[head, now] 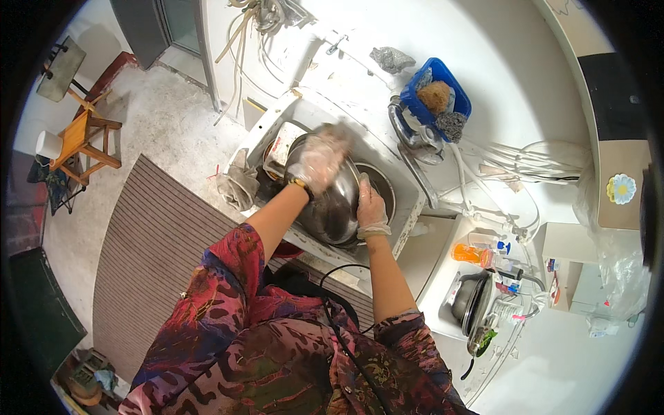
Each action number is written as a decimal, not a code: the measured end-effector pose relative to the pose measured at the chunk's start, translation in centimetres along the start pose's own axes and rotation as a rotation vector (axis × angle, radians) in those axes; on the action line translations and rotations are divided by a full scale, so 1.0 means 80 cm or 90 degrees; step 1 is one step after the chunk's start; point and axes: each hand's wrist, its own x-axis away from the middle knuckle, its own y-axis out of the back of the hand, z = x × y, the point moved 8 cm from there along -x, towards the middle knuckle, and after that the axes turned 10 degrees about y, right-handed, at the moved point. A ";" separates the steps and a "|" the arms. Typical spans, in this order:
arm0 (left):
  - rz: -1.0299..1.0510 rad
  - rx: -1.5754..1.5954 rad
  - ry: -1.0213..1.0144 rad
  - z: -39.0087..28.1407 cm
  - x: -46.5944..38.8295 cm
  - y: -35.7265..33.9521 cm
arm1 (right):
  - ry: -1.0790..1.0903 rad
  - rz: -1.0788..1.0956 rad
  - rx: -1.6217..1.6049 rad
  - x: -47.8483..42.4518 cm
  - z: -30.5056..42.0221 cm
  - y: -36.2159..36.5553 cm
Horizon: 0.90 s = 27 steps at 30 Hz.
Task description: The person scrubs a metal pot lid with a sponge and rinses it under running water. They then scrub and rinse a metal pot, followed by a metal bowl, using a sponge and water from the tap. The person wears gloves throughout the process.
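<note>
A large, shiny metal bowl or pan (pixel 332 220) sits tilted in the white sink (pixel 410 228), its rounded side facing up. My right hand (pixel 372 207), in a clear plastic glove, grips its rim on the right. Across its upper part lies my left hand (pixel 319 163), also gloved and wearing a bracelet at the wrist. Motion blurs that hand, and whether something is under its fingers cannot be made out. Another round metal vessel (pixel 385 187) shows partly behind the bowl. A white box-like item with red writing (pixel 282 148) stands at the sink's left.
A grey cloth (pixel 238 181) hangs over the sink's left edge. Behind the sink are a metal faucet (pixel 417 176) and a blue basket (pixel 461 91) with scourers. At right, a second white basin (pixel 441 316) holds stacked pans (pixel 469 301) near an orange bottle (pixel 467 252).
</note>
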 end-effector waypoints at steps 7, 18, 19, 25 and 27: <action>0.294 -0.229 0.021 -0.016 0.003 -0.018 | -0.033 -0.002 0.054 0.007 0.005 0.000; -0.162 0.650 0.261 0.092 0.013 -0.028 | -0.094 -0.053 0.018 0.013 0.028 0.007; -0.130 0.676 0.327 0.100 0.015 -0.034 | -0.102 -0.062 -0.004 0.013 0.017 0.008; -0.328 0.317 -0.003 0.023 0.038 0.015 | -0.102 -0.009 0.050 0.003 -0.002 0.005; -0.191 -0.008 -0.170 -0.045 0.062 -0.012 | -0.097 -0.003 0.058 -0.001 -0.008 0.003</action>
